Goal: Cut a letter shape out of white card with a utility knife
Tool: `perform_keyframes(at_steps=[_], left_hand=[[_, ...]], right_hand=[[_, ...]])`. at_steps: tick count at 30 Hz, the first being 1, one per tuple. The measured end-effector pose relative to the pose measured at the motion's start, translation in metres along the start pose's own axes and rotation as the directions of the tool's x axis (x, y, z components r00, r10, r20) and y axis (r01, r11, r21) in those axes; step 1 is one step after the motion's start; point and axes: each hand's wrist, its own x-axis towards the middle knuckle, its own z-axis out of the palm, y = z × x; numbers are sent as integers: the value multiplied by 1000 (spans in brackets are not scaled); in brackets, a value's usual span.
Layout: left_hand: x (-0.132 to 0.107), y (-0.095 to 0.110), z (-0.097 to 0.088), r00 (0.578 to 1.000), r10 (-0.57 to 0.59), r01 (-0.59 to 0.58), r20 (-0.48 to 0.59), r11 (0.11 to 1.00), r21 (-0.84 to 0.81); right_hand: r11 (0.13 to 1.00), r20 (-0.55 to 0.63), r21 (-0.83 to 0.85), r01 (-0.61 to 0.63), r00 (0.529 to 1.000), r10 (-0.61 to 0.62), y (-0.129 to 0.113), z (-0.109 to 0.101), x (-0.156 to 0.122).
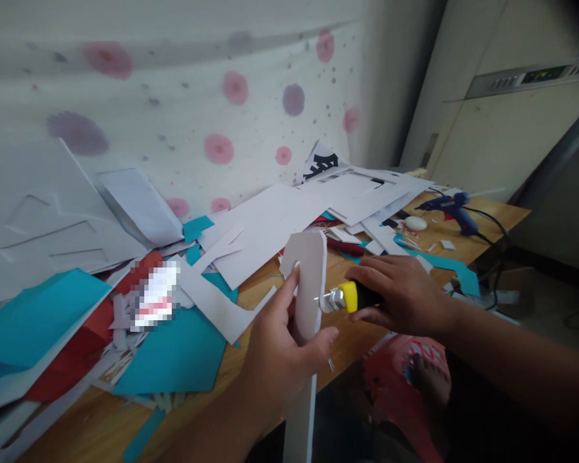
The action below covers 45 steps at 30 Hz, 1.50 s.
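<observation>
My left hand [280, 350] grips an upright piece of white foam board [311, 270] cut with a rounded top; its lower strip [300, 418] hangs below my palm. My right hand [398, 292] is closed round a craft knife [345, 299] with a black handle, yellow collar and metal tip. The blade tip touches the right edge of the board. Both hands are held over the front edge of a wooden table [251, 296].
White board sheets [270, 222] and teal [174, 354] and red paper scraps cover the table to the left and back. A blue glue gun [451, 209] with its cable lies far right. A red patterned stool [405, 379] stands below, with a foot on it.
</observation>
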Motion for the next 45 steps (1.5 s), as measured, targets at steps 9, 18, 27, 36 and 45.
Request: perform_keyframes(at_steps=[9,18,27,36,45], left_hand=[[1,-5,0,998,54,-54,-24,998,37],[-1,0,1,999,18,-18,32,1000,-18],[-2,1,0,997,10,-8,74,1000,-28],[-1,0,1,999,45,-47,28,996,74],[-2,3,0,998,1,-3,68,1000,30]], right_hand=[[999,-24,-24,-35,999,35,-10,1,4],[995,-54,-94,-21,998,16,-3,-2,1],[994,-71,-109,-12,997,5,-4,-2,0],[996,-66,-82,-31,997,25,-12,-4,4],[993,-66,-112,-24,998,17,0,-10,-2]])
